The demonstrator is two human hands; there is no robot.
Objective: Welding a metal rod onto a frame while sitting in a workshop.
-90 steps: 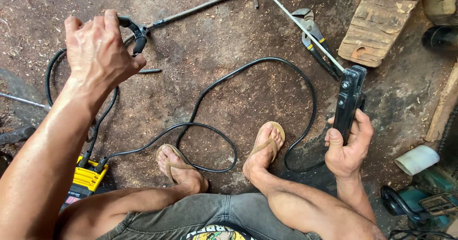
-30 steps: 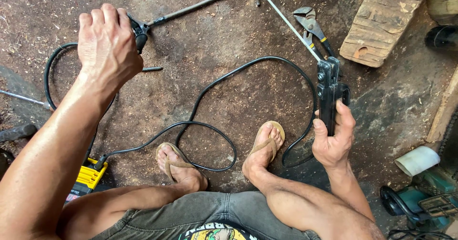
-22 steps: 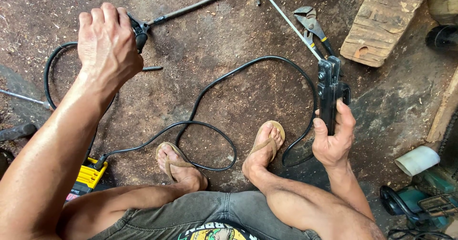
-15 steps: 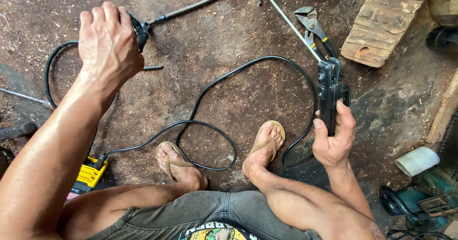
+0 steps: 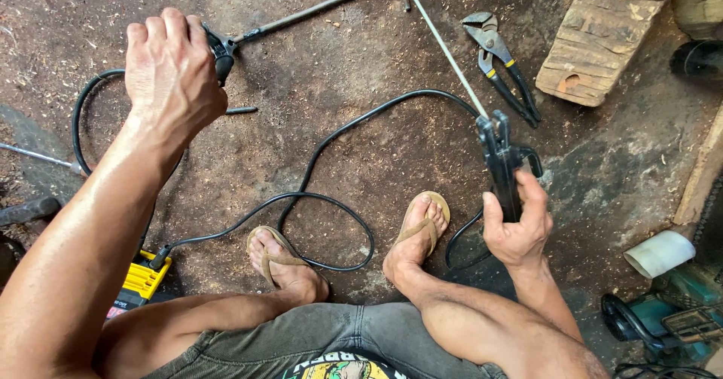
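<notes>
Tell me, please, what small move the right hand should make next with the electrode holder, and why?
Probably ease the electrode holder forward: the right hand aims its thin electrode at the corner where it nears the metal rod, which the left hand steadies with a black clamp.

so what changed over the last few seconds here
The right hand moved its black electrode holder up and left, bringing the thin rod to meet the far end of the metal bar. The left hand, loosely open earlier, closed onto the black clamp at the bar's near end. Pliers, black cable, wooden block and both feet stayed put.
</notes>
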